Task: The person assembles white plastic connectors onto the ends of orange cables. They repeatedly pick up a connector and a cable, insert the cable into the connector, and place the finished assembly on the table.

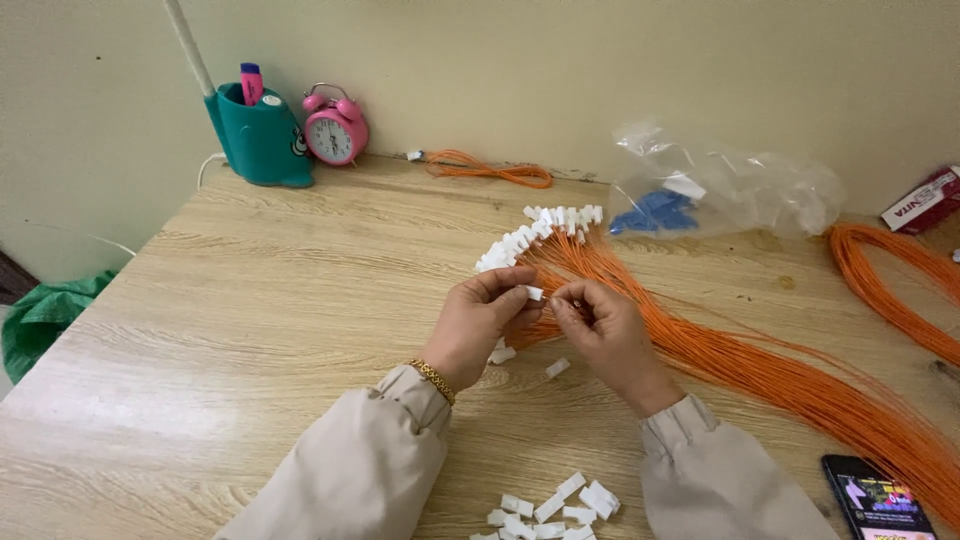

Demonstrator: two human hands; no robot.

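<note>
At the far left of the wooden table (250,300), against the wall, stand a teal pen holder (260,140) and a pink alarm clock (335,130), with a small coil of orange wire (490,170) lying further along the wall. Nearer the middle, the left hand (475,325), a gold bracelet (432,379) at its wrist, has its thumb and fingertips (515,292) closed tight on a small white plastic connector (534,293), the other fingers curled under. Just beside it, the right hand (605,330) has its thumb and forefinger pinched together close to that connector; what they grip is too small to make out, though it looks like the end of an orange wire. Both hands hover over the near end of a long bundle of orange wires (760,370), whose ends carry a row of white connectors (540,232) fanned out just above the hands. Two loose connectors lie under the hands, and a heap of white connectors (555,510) sits at the near edge between the sleeves. Further right are a clear plastic bag (730,185), another orange wire coil (890,280) and a phone (880,500).
</note>
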